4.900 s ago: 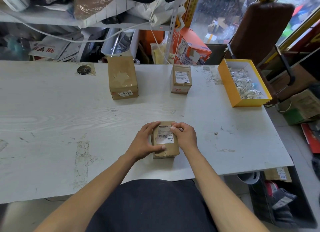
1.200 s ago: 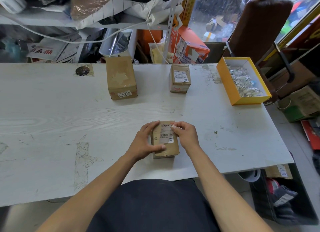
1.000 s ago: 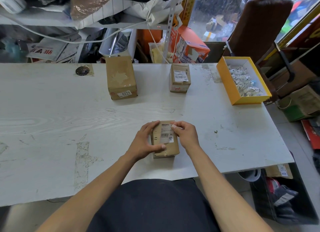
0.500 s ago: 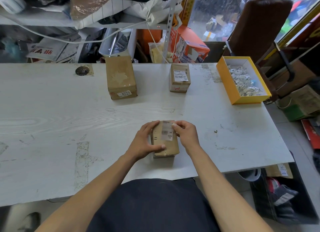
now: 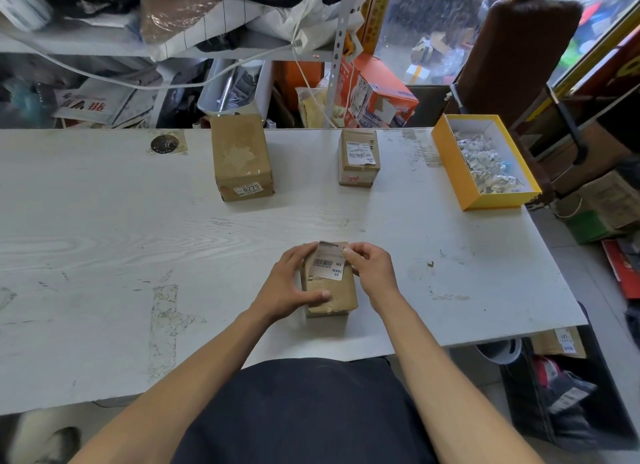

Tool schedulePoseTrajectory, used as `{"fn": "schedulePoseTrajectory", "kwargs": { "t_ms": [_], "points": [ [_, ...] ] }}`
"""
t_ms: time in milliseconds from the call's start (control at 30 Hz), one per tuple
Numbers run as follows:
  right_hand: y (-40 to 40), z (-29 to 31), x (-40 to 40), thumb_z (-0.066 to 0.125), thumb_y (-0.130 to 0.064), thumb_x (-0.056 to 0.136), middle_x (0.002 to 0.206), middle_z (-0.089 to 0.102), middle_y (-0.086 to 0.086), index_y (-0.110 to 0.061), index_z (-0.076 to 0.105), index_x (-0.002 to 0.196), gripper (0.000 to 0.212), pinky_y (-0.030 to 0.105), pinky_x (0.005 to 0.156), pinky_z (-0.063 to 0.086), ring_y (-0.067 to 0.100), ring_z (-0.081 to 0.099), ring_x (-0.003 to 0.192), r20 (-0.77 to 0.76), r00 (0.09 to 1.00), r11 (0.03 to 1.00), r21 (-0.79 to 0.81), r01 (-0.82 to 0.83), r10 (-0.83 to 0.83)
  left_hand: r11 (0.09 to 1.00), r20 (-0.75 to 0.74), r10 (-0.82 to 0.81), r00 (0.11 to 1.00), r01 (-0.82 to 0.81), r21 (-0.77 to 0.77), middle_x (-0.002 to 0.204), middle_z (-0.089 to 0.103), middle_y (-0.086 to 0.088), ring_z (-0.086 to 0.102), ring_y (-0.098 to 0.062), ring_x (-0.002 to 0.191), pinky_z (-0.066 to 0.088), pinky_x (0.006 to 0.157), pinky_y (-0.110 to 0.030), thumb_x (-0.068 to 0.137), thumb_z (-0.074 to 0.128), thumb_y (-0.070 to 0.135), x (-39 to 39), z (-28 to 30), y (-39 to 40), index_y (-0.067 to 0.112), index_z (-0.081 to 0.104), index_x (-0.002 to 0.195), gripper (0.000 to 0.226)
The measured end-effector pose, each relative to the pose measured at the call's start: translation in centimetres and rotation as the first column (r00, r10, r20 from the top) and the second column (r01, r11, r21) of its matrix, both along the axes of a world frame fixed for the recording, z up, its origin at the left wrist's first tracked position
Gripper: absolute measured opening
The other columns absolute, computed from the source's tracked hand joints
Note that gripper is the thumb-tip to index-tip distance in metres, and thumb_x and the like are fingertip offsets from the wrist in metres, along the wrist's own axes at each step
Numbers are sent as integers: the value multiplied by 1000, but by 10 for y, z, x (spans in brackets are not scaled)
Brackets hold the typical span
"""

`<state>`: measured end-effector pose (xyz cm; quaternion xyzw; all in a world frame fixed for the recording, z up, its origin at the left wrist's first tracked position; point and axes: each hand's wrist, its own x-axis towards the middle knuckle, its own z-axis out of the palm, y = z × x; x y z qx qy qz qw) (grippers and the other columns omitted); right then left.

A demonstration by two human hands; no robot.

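In the head view we hold a small brown carton (image 5: 330, 297) at 6 o'clock, resting on the bench (image 5: 104, 221) near its front edge. Our left hand (image 5: 289, 285) has its fingers clasped round the carton's left side, thumb on top. Our right hand (image 5: 374, 269) pinches the white label (image 5: 327, 264) by its right edge. At 2 o'clock an open yellow box (image 5: 453, 176) holds crumpled whitish scraps (image 5: 485, 162). A larger carton (image 5: 242, 158) at 11 and a labelled carton (image 5: 358, 158) at 12 are both closed.

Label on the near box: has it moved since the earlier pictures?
Yes. The label has lifted toward the far edge of the box, which stays put on the table; the right hand pinches it.
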<state>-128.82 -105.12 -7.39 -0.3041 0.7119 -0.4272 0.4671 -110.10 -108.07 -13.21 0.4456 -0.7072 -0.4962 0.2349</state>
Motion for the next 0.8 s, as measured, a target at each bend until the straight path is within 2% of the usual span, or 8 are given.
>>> {"fn": "schedulePoseTrajectory", "kwargs": {
  "t_ms": [233,400,500,567,633,733,800],
  "points": [
    [4,3,-2,60,-14,95,93,71,5,-11,69,88,12,38,88,56,17,65,90,58,998,999,-14,30,-29,999,22,-35,999,35,13,146,37,15,37,-4,134,35,115,-34,63,87,55,1,2,-2,45,34,146,99],
    [-1,17,-9,59,-18,96,107,69,-7,-22,68,95,9,31,85,53,13,62,103,90,983,982,-82,168,-161,999,43,-43,998,41,28,144,37,15,39,-6,130,38,112,-33,65,88,51,1,2,-3,43,34,146,98],
    [-1,26,-16,60,-20,95,110,63,-12,-29,63,107,14,31,88,52,12,58,108,5,989,977,-154,147,-148,998,68,-60,996,59,24,146,37,13,39,-7,130,38,111,-33,66,87,51,1,5,-4,42,32,147,99],
    [3,26,-19,68,-25,90,127,53,-7,-38,53,124,39,30,92,48,12,52,116,-142,990,990,-139,-10,-10,998,72,-64,995,62,29,146,37,12,38,-7,130,38,111,-33,66,87,51,1,7,-4,41,32,148,99],
    [9,22,-19,78,-27,80,141,41,-4,-43,35,142,77,32,98,43,12,44,125,-277,932,965,-47,-256,234,998,75,-63,995,60,33,147,38,12,38,-6,131,38,112,-33,66,87,52,1,8,-4,40,32,148,100],
    [17,13,-18,88,-38,64,158,21,-5,-46,0,151,123,39,113,33,15,26,141,-353,727,802,145,-580,589,997,81,-78,994,75,36,149,36,11,37,-6,133,38,113,-36,64,86,57,1,10,-4,38,30,150,104],
    [19,9,-19,90,-42,59,161,9,-10,-47,-10,149,135,41,116,28,16,18,145,-382,630,725,195,-660,676,992,95,-116,989,110,63,152,32,11,33,-7,137,35,116,-39,60,87,60,3,10,-5,37,25,153,114]
  ]
}}
